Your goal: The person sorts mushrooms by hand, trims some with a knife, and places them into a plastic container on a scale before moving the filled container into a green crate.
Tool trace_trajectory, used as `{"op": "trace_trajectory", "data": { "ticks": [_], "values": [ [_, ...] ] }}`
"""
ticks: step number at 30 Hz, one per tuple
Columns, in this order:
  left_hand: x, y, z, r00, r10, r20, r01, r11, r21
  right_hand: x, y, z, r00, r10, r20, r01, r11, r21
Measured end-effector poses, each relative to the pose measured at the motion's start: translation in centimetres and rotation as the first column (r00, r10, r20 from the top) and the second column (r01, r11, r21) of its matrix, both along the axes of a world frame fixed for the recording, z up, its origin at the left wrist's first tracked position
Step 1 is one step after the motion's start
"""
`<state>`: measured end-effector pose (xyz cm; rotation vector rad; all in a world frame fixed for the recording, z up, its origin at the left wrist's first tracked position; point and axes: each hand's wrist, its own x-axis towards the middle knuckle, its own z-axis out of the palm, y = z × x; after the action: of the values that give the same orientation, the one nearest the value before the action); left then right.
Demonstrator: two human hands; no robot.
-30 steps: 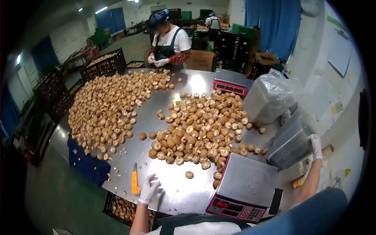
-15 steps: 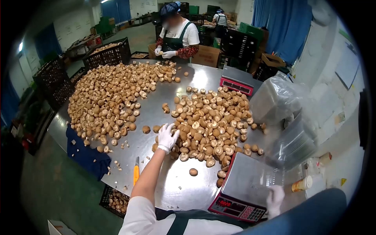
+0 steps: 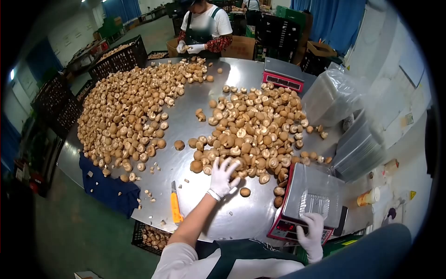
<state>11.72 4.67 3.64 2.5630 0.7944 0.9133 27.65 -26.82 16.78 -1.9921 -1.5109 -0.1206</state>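
My left hand (image 3: 223,179), in a white glove, lies with fingers spread at the front edge of the right mushroom pile (image 3: 255,130), touching or just over it. A single mushroom (image 3: 245,192) rests just right of it. My right hand (image 3: 311,235), gloved too, is at the front of the near scale (image 3: 297,195), fingers apart, beside a clear plastic tray (image 3: 314,204) on the weighing plate. It partly covers the scale's display and keys. A yellow knife (image 3: 175,204) lies on the metal table (image 3: 200,223) left of my left arm.
A larger mushroom pile (image 3: 123,111) covers the table's left side, above a blue cloth (image 3: 109,190). Stacked clear trays (image 3: 357,153) and a paper cup (image 3: 368,197) stand right. Behind a second scale (image 3: 283,76) are crates. A co-worker (image 3: 204,30) handles mushrooms across the table.
My left hand has moved right and nearer along the pile's front edge. My right hand has come in over the near scale's front. The clear tray now shows on the scale. The view has shifted.
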Motion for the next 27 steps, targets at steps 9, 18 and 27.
{"op": "trace_trajectory", "data": {
  "ticks": [9, 18, 27],
  "values": [
    [-4.6, -3.3, -1.5, 0.986, 0.151, 0.069, -0.148, 0.988, -0.041, -5.5, 14.0, -9.9, 0.974, 0.219, 0.049, -0.195, 0.934, -0.301],
    [-5.2, 3.7, -4.1, 0.869, 0.427, -0.251, -0.478, 0.855, -0.2, -4.4, 23.4, -12.9, 1.0, 0.014, -0.017, -0.018, 0.963, -0.269],
    [-6.8, -4.0, -3.8, 0.999, -0.031, 0.045, 0.038, 0.984, -0.174, -6.9, 17.0, -14.7, 0.914, 0.403, 0.054, -0.359, 0.862, -0.359]
  ]
}}
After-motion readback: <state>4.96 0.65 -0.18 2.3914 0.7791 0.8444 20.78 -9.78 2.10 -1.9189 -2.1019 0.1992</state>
